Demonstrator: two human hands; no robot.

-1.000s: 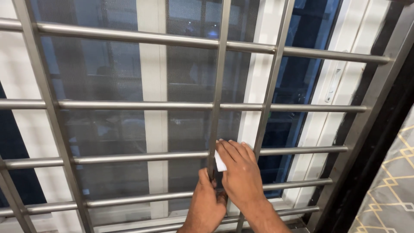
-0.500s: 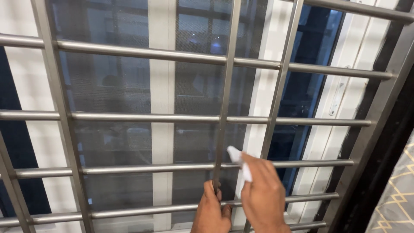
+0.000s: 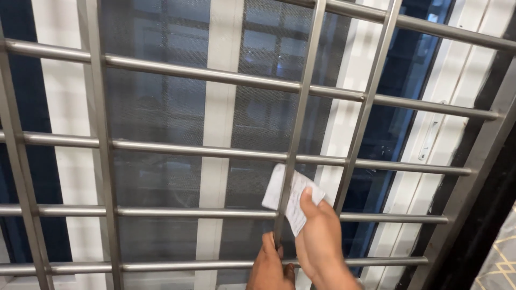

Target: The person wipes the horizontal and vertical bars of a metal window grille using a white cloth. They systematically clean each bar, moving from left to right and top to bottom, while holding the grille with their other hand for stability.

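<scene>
A steel window grille (image 3: 204,75) of horizontal and vertical bars fills the view. My right hand (image 3: 321,239) presses a small white cloth (image 3: 290,196) around a vertical bar (image 3: 298,123) at centre, thumb on top of the cloth. My left hand (image 3: 269,267) grips the same vertical bar lower down, just above the bottom horizontal rail.
Behind the grille is a mesh screen and a white window frame (image 3: 215,161) with dark glass. A white window handle (image 3: 427,140) sits at the right. A dark frame edge (image 3: 484,215) runs down the right side, with patterned fabric (image 3: 502,263) in the bottom right corner.
My right hand has slid the white cloth upward along the vertical bar. My left hand keeps its grip low on the bar. The view has tilted slightly.
</scene>
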